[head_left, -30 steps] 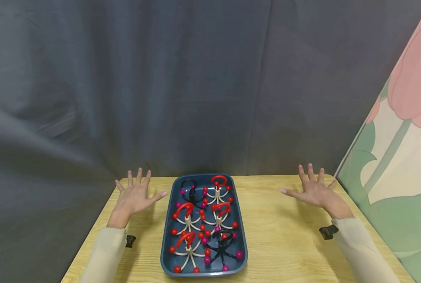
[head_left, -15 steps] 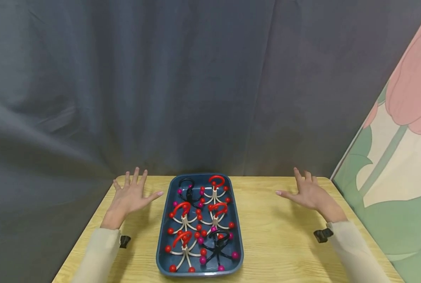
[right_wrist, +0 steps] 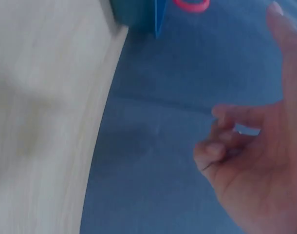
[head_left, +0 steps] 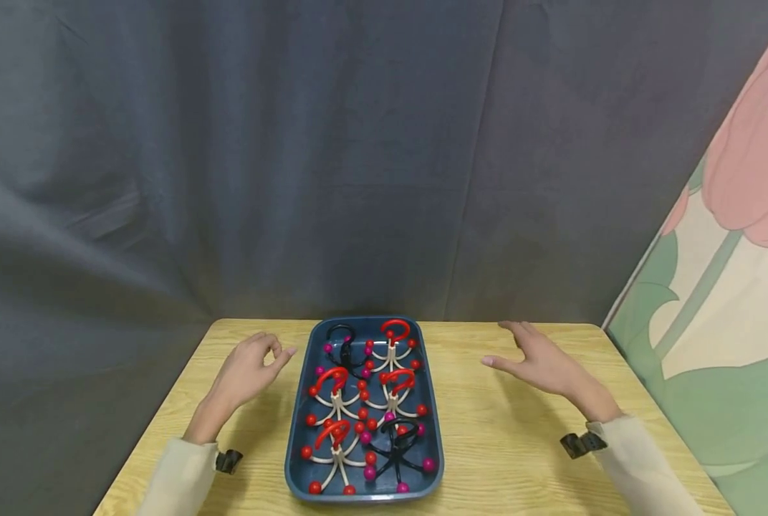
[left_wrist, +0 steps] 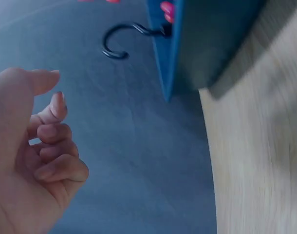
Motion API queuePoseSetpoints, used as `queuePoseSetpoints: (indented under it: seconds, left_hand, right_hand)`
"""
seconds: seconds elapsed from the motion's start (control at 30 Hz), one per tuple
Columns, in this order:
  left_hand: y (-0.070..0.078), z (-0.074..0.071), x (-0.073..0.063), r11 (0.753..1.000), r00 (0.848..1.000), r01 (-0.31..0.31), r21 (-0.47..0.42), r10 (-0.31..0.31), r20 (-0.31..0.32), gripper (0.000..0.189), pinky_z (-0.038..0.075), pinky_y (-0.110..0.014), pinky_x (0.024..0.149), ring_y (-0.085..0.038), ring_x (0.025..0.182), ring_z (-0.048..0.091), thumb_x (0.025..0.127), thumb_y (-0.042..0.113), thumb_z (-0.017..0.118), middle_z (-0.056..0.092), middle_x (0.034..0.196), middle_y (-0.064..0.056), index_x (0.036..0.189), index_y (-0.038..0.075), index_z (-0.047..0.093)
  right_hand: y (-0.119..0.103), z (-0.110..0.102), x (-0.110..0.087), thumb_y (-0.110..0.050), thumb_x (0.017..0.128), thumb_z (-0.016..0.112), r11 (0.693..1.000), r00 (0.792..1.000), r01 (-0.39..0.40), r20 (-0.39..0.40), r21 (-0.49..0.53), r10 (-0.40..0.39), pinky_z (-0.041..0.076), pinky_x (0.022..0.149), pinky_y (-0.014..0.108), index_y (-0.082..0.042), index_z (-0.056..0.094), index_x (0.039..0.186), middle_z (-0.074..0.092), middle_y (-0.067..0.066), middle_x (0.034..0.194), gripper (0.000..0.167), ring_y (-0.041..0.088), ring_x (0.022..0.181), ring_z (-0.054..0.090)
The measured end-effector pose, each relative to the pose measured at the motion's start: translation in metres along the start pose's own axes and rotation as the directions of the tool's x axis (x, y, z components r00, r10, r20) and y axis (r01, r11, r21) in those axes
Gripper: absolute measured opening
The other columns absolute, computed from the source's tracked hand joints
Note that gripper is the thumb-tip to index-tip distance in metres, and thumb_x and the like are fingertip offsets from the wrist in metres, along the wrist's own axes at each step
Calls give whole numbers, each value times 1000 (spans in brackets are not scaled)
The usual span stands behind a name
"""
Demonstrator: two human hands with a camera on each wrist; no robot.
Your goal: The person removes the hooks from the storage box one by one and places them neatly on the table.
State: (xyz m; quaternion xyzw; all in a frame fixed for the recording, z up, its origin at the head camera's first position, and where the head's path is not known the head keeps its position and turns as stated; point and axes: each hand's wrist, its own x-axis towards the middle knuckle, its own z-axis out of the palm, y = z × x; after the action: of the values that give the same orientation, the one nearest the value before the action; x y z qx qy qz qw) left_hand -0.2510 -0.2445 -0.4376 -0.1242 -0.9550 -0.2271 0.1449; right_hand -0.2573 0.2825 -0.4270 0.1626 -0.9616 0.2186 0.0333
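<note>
A blue rectangular tray [head_left: 362,499] stands between my two hands and holds several hanging hooks with curved arms tipped with balls. Most are white with a red hook and red balls, such as the hanging hook [head_left: 337,454] at the front left. Others are black with magenta balls, like the hook [head_left: 395,456] at the front right. My left hand [head_left: 245,369] hovers left of the tray, fingers loosely curled and nothing held. On the right, my right hand [head_left: 541,364] is over the table, thumb extended, fingers slightly bent, holding nothing. The left wrist view shows a black hook [left_wrist: 117,41] above the tray's rim.
The light wooden table [head_left: 487,459] extends to both sides of the tray. A dark grey curtain [head_left: 384,158] hangs behind it. A tulip-patterned panel [head_left: 738,308] borders the right side. Black camera mounts [head_left: 229,461] sit at both wrists.
Both hands had fingers spread wide; now the left fingers are curled in and the right ones have drawn together. The right hand has moved left, toward the tray. The hooks keep their places.
</note>
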Motion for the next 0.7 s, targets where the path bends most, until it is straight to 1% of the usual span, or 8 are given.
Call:
queuePoseSetpoints:
  seconds: [0.03,0.1,0.17,0.2,0.3,0.43,0.57,0.7]
  left_hand:
    - [3,-1,-3,1000,1000,2,-19,-2,-16,35,37,-28,65,-13,68,45,102,43,67,54,74,2,76,21,59]
    - [9,-2,-9,998,999,7,-55,-9,-38,36,35,-26,63,-11,64,42,103,40,67,47,69,5,73,22,58]
    - [15,-2,-15,996,999,2,-84,-7,-49,36,33,-25,60,-10,61,40,103,36,68,43,66,6,72,22,57]
    - [18,-2,-18,995,999,0,-99,-5,-49,36,32,-24,58,-9,60,39,103,35,69,41,66,6,72,22,57]
    - [26,0,-27,993,999,-16,-115,11,-43,34,35,-22,56,-7,60,42,101,32,71,45,67,8,71,23,57]
    - [36,2,-39,993,999,-20,-114,17,-28,24,45,-21,61,-5,69,52,100,34,73,56,76,11,79,25,65]
    - [40,2,-51,992,999,-33,-122,28,-41,16,56,-24,71,-10,87,63,100,35,74,67,95,6,100,19,72]
    - [42,2,-63,994,998,-27,-109,20,-59,33,62,-38,85,-21,107,67,100,36,73,68,117,-4,121,11,71]
  right_hand:
    - [-4,2,-1,-64,94,68,1000,1000,26,7,13,-26,58,87,48,4,43,154,62,24,132,94,36,107,66]
    - [-14,7,-2,-61,93,72,996,996,83,15,33,-83,51,72,33,0,49,151,64,10,111,87,18,88,59]
    - [-24,12,-3,-59,93,73,991,992,124,26,53,-125,42,66,26,-2,53,148,58,0,96,82,11,80,50]
    - [-28,13,-3,-58,93,74,987,989,144,30,66,-146,41,64,24,-3,55,147,56,-3,94,79,10,77,50]
    - [-42,19,-4,-55,92,76,974,979,195,39,113,-201,49,69,22,-6,59,143,60,-7,98,73,9,83,57]
    - [-58,26,-5,-56,92,77,957,966,239,57,164,-251,58,84,31,-10,61,141,68,-7,109,69,12,100,66]
    - [-73,33,-9,-58,89,78,940,955,277,46,200,-292,60,91,38,-13,63,139,71,-5,118,68,14,107,68]
    - [-87,41,-13,-58,88,80,919,949,293,41,263,-314,60,97,39,-19,64,138,71,-8,126,65,13,113,69]
